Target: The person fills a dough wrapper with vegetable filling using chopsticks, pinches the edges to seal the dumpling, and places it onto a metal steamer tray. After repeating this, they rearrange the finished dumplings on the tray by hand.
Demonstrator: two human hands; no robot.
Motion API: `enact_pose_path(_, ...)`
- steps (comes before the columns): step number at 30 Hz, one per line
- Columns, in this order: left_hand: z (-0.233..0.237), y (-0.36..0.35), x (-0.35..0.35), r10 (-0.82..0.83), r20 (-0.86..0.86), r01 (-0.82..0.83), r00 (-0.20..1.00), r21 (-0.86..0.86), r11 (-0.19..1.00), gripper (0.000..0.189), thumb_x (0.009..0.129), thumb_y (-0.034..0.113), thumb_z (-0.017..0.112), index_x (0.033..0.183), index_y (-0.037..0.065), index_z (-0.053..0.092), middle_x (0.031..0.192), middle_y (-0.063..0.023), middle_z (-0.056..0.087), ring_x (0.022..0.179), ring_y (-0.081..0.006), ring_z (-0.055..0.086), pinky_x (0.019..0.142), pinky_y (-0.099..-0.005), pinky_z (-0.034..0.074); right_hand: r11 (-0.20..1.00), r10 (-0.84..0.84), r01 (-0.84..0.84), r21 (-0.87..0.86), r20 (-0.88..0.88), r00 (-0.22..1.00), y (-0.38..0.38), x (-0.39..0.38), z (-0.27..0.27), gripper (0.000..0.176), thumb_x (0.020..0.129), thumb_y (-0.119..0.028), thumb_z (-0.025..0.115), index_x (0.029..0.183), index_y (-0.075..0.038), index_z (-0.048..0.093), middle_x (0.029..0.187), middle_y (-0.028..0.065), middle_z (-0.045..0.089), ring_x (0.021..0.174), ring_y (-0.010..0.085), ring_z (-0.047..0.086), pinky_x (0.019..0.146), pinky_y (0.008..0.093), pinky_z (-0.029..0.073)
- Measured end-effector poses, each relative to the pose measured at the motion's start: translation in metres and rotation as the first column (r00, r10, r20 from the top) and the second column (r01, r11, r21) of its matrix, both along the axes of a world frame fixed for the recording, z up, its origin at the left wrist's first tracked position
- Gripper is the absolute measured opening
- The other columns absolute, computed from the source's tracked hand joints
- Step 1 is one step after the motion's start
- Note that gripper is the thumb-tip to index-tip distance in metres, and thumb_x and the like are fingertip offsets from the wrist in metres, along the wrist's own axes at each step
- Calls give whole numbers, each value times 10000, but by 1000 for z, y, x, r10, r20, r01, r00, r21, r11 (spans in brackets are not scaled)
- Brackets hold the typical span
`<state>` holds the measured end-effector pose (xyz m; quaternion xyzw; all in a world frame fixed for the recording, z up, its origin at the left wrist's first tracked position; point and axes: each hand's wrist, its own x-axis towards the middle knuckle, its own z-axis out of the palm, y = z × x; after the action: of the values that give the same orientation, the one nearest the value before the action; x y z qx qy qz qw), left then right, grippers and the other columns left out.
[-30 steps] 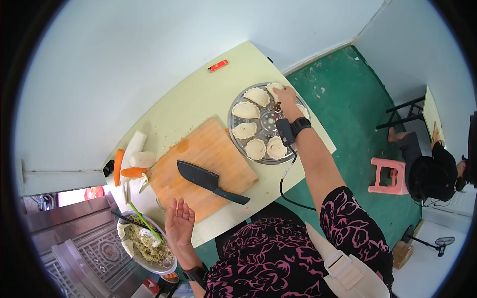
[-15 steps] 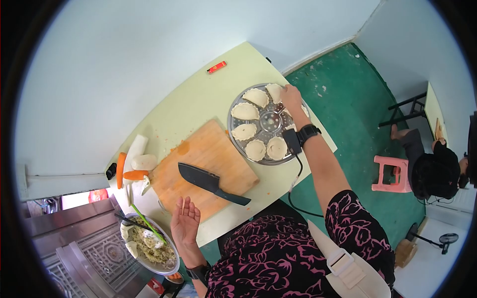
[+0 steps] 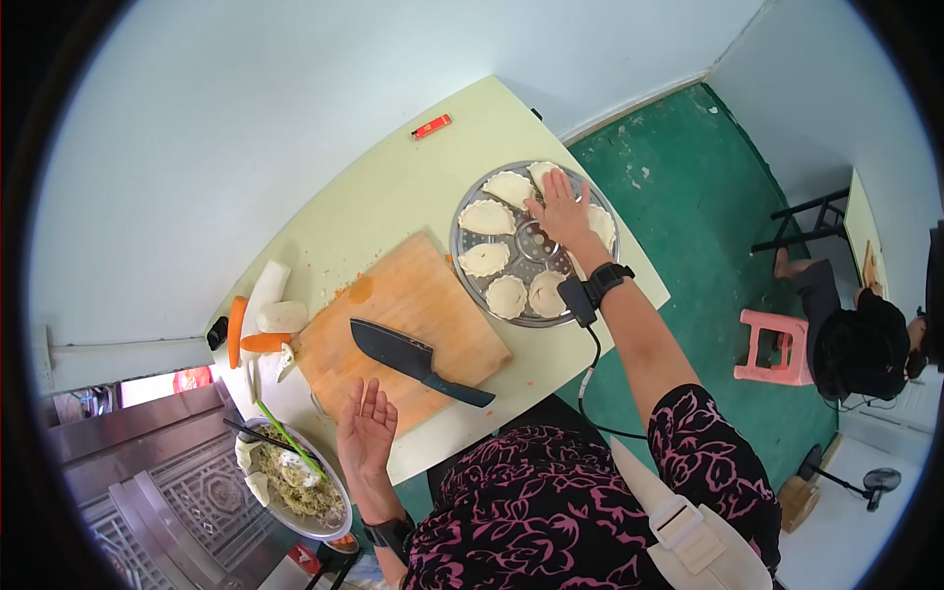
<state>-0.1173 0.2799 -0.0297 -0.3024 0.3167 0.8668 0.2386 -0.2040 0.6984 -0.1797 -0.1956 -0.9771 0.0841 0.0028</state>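
My right hand (image 3: 567, 214) is spread flat over the far right part of a round perforated metal steamer tray (image 3: 538, 241), its fingertips at the lower edge of a dumpling (image 3: 544, 171). Several pale crimped dumplings (image 3: 487, 217) lie in a ring on this tray, some partly covered by my hand and wrist. My left hand (image 3: 367, 425) is empty, palm up with fingers loosely extended, beside the near left edge of a wooden cutting board (image 3: 442, 285). A black cleaver (image 3: 393, 351) lies across the board, its handle toward me.
Left of the board are carrots (image 3: 237, 331) and white radish pieces (image 3: 267, 286). A bowl of chopped filling (image 3: 300, 487) with chopsticks stands at lower left. A red lighter-like item (image 3: 431, 127) lies far back. Right: a pink stool (image 3: 773, 347) and a seated person (image 3: 854, 324).
My right hand has shifted slightly left and toward me from the far dumpling, and its fingers have gone from bunched to spread. My left hand stays almost in place.
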Motion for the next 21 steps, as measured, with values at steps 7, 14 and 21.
enact_pose_path(7, -2, -5, 3, 29, 32, -29, 999, -2, 1000, 318, 863, 194, 469, 1154, 66, 467, 1109, -100, 517, 922, -197, 549, 807, -353, 446, 980, 156, -129, 152, -181, 971, 7, -8, -10, 668, 856, -511, 303, 1312, -26, 248, 1389, 114, 206, 1291, 226, 165, 1014, 520, 90)
enact_pose_path(14, -2, -4, 2, 30, 12, -30, 999, 5, 1000, 302, 858, 197, 478, 1130, 65, 485, 1088, -95, 534, 916, -198, 553, 805, -356, 446, 994, 105, -104, 24, -31, 994, 12, -11, -5, 671, 851, -519, 306, 1315, -37, 250, 1387, 113, 211, 1288, 225, 176, 1013, 523, 92)
enact_pose_path(21, -4, -4, 2, 31, 19, -32, 999, 17, 999, 287, 865, 202, 467, 1115, 62, 491, 1084, -97, 539, 918, -198, 556, 802, -358, 447, 989, 134, -120, 88, -186, 973, 10, -11, -17, 679, 834, -524, 349, 1296, -30, 283, 1372, 129, 241, 1274, 241, 211, 1001, 537, 100)
